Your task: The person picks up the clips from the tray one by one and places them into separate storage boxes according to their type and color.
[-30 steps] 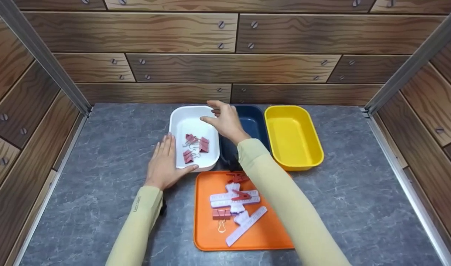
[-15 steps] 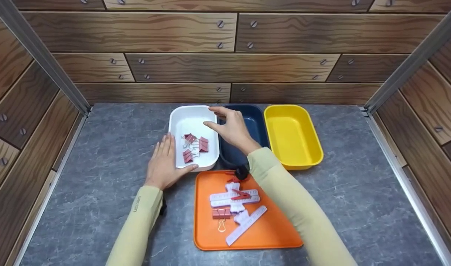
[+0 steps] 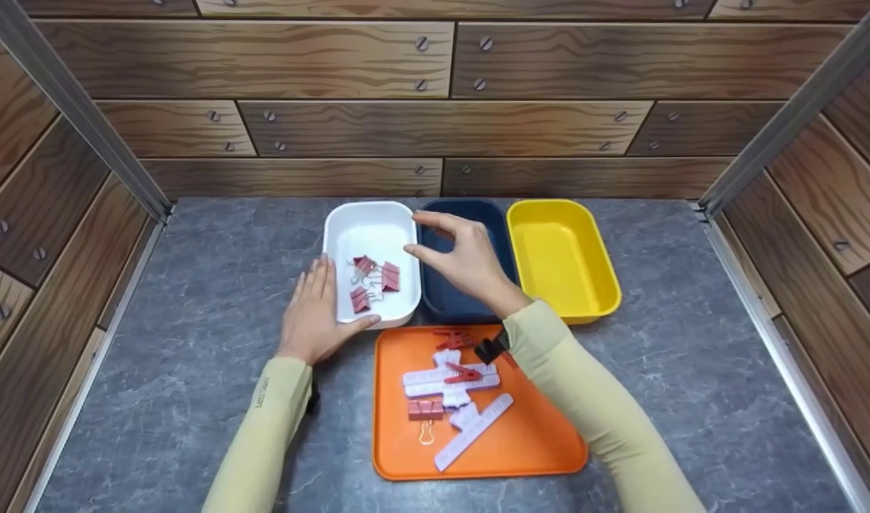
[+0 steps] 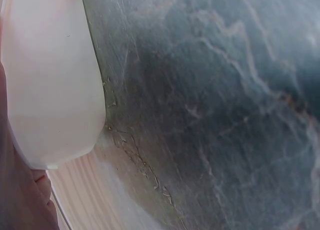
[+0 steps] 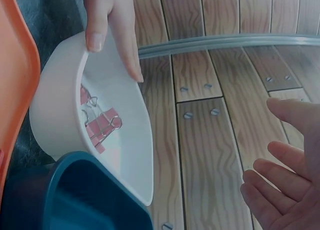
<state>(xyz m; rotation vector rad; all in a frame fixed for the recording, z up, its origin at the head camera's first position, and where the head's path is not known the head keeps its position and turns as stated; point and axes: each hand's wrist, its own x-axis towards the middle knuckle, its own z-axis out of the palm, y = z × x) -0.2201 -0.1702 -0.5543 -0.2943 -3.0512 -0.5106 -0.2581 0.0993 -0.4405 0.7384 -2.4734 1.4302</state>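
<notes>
My left hand [image 3: 310, 320] rests against the left side of a white tray [image 3: 370, 228], fingers straight along its wall and thumb at the near rim. Several pinkish-red binder clips [image 3: 390, 276] lie inside it. Over the dark blue tray [image 3: 456, 303], my right hand [image 3: 470, 260] hovers with thumb and fingers apart and nothing between them. The right wrist view shows its spread fingers [image 5: 280, 190] holding nothing. In the left wrist view, the white tray's outer wall [image 4: 55, 79] fills the left side.
A yellow tray [image 3: 566, 263] stands right of the dark blue one. Nearer, an orange tray [image 3: 399, 459] bears a binder clip [image 3: 425, 410], purple ruler-edged clips [image 3: 474, 434] and red clothespins [image 3: 463, 373]. Wood-patterned walls [image 3: 335, 128] enclose the back and sides.
My right hand has drawn back and to the right, from the white tray's right edge to over the dark blue tray. The left hand stays in place.
</notes>
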